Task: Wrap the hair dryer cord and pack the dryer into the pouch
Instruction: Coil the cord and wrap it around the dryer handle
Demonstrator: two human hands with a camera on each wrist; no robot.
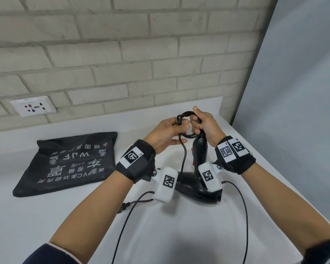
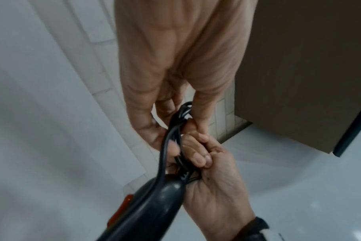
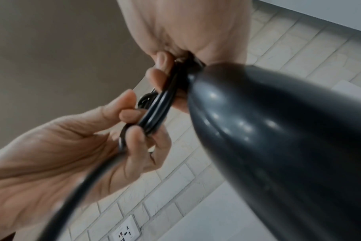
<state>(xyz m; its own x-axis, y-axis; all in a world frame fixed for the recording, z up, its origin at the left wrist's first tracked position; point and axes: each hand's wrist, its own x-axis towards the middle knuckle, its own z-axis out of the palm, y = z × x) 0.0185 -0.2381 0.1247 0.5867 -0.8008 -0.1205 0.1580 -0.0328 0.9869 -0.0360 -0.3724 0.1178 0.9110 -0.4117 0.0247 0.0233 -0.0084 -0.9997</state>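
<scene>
Head view: you are holding both hands together near the middle of the frame, just above the black hair dryer [image 1: 199, 168]. Your left hand [image 1: 165, 135] is pinching the left side of a small coil of cord [image 1: 189, 124], with thumb and fingers curled on the loops. Your right hand [image 1: 206, 126] is gripping the right side of the coil, close to where the cord is leaving the tip of the dryer's handle. The dryer's fat end is sitting low in the frame, partly hidden behind your wrist cameras, and its handle is pointing up toward your hands.

You are in the cord-wrapping step, I think. A few loops are made, but one long strand is hanging down from your left hand, and its plug [image 1: 123, 206] is lying on the white counter [image 1: 65, 216] at the lower left. So a good bit of cord is waiting to be wound.

Next, you are going to need one hand keeping the loops tight while the other is pulling up the loose strand and laying it around. Watch that the loops are not slipping apart.

The black pouch [image 1: 69, 162] is lying flat on the counter at the left of the frame, well apart from the dryer. I cannot tell if its mouth is open.
</scene>
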